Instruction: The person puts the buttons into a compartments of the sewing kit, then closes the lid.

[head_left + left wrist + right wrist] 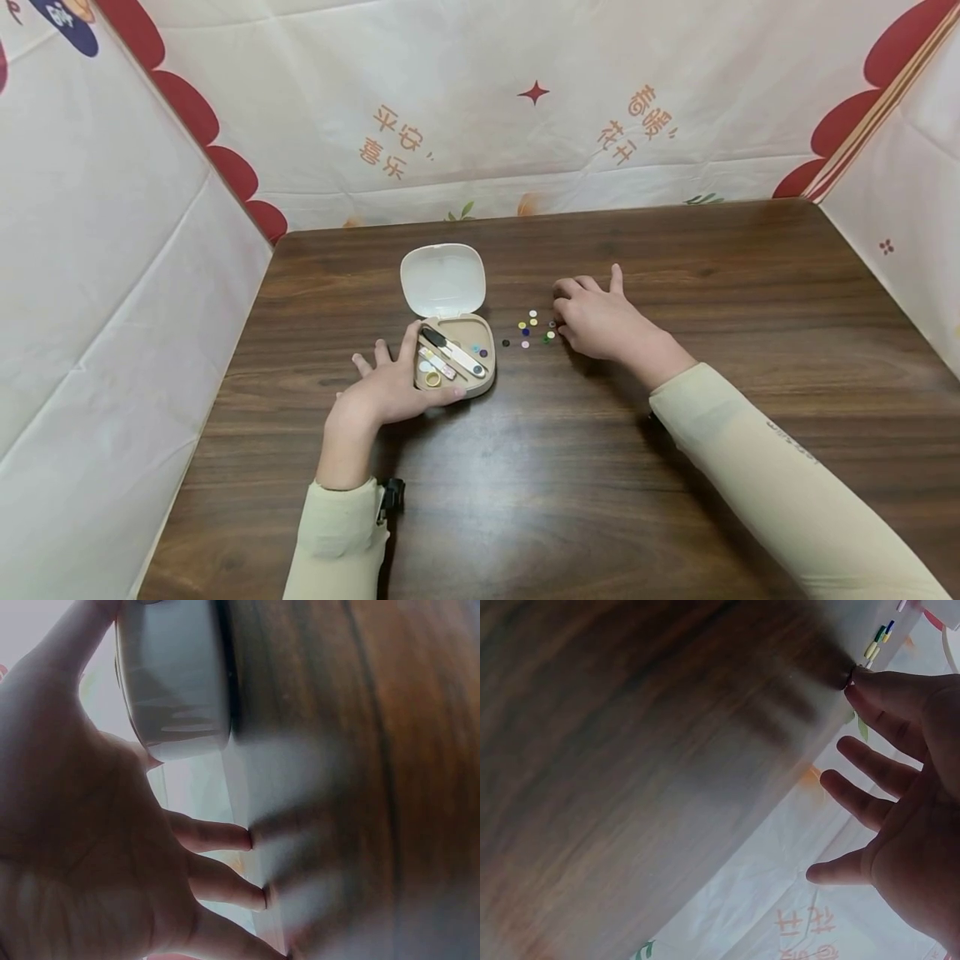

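Observation:
My left hand holds a small beige sewing box at its left side, thumb along the front edge and index finger at the back left corner; the other fingers spread out. The box's white lid stands hinged back. Inside lie a slim black-and-silver tool, a gold ring-shaped piece and several buttons. To the right, my right hand reaches down to the table, thumb and index finger pinching a small dark button at its edge. Its other fingers are spread away.
Several loose buttons in different colours lie scattered between the box and my right hand. The brown wooden table ends at a printed white cloth at the back, with cloth walls at both sides.

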The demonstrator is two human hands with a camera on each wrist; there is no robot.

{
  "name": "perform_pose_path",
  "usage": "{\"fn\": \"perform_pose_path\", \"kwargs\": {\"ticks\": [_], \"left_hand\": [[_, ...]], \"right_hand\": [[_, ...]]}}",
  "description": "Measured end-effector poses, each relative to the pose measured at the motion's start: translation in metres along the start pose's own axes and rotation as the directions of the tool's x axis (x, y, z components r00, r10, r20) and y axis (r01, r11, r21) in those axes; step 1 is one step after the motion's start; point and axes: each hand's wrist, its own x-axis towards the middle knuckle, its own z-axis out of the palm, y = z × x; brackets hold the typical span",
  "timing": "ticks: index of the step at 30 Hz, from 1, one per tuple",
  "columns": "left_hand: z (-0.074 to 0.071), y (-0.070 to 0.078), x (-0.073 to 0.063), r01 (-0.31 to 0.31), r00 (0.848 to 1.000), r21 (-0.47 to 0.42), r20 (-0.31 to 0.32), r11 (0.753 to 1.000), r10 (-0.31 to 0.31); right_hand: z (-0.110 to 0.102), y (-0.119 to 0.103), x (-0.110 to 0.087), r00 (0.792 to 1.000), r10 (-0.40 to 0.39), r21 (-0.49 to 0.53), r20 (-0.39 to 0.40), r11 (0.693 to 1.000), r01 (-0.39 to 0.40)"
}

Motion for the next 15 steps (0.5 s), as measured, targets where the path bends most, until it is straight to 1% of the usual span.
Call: {"fn": "perform_pose_path", "kwargs": {"ticks": [6,8,14,15], "left_hand": [[0.0003,-0.0001,0.0002,0.001,1.0,0.002,-0.001,1.0,-0.001],[0.002,-0.0022,0.0035,0.006,1.0,0.008,0.0,1.0,-0.006],[0.0037,-0.0047,0.0061,0.003,1.0,0.003,-0.011,1.0,-0.003],[0.0025,-0.0034,0.0044,0.002,1.0,0.003,-0.01,1.0,-0.002]], "right_hand": [[-0.0029,0.0002,0.0012,1.0,-0.006,0.022,0.022,1.0,0.006],[-0.0042,0.0011,0.0013,0.999,-0.012,0.042,0.03,0.999,0.01],[-0.0067,0.006,0.0023,0.997,-0.019,0.084,0.076,0.996,0.013],[-0.007,0.0067,0.0024,0.996,-0.017,0.087,0.083,0.996,0.01]]}}
